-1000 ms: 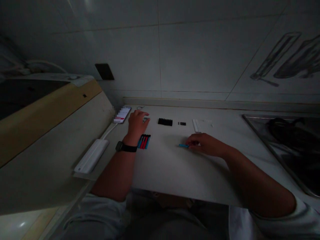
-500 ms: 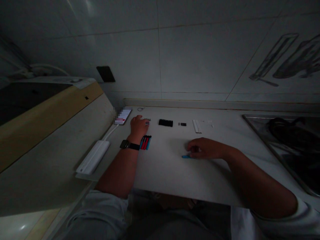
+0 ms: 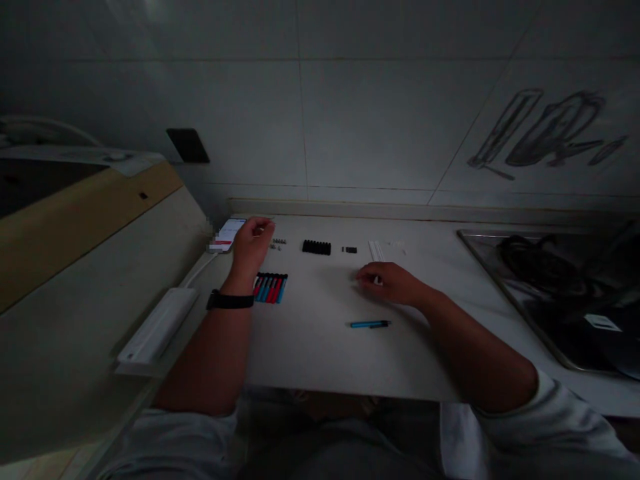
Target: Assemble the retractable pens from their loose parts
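Note:
My left hand (image 3: 253,243) is at the back left of the counter, thumb and fingers drawn together; anything between them is too small to make out. Beside it lie several small metal parts (image 3: 279,245), and below its wrist a row of red and blue pens (image 3: 270,289) with black ends. My right hand (image 3: 391,281) hovers with curled fingers over the middle right, just in front of some thin white sticks (image 3: 375,251); whether it pinches anything is hidden. Nearer me, apart from both hands, lies one blue pen (image 3: 369,325) with a black end.
A row of black pieces (image 3: 317,247) and small dark parts (image 3: 351,250) lie mid-counter, with tiny clear pieces (image 3: 398,245) to their right. At left are a phone (image 3: 230,233) and a white power strip (image 3: 159,325). A metal-rimmed stove (image 3: 520,300) borders the right.
My right hand has come off the blue pen and moved back, leaving it on the counter. My left hand has lifted from the small metal parts toward the back. The view has shifted slightly.

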### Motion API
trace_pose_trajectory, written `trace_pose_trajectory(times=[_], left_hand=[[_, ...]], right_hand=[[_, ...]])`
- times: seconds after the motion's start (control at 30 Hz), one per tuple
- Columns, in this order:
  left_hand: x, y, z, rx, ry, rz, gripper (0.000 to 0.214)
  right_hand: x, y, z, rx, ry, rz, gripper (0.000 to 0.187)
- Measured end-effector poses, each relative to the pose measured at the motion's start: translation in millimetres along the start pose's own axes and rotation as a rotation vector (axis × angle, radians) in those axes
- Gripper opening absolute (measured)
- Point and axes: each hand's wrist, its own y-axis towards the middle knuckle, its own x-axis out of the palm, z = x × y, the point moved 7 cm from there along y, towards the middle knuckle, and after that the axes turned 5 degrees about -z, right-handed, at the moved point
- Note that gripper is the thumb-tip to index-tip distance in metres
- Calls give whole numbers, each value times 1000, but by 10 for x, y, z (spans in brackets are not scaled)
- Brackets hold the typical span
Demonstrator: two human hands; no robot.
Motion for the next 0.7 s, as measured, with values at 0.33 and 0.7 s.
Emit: trace_pose_trajectory(times=[0.33, 0.7], left_hand=[[760, -480, 234, -295, -619, -399, 20], [933, -542, -47, -419, -623, -470, 28]], right_hand=[[-128, 332, 81, 12, -379, 178, 33], [120, 1071, 200, 87, -524, 85, 42]])
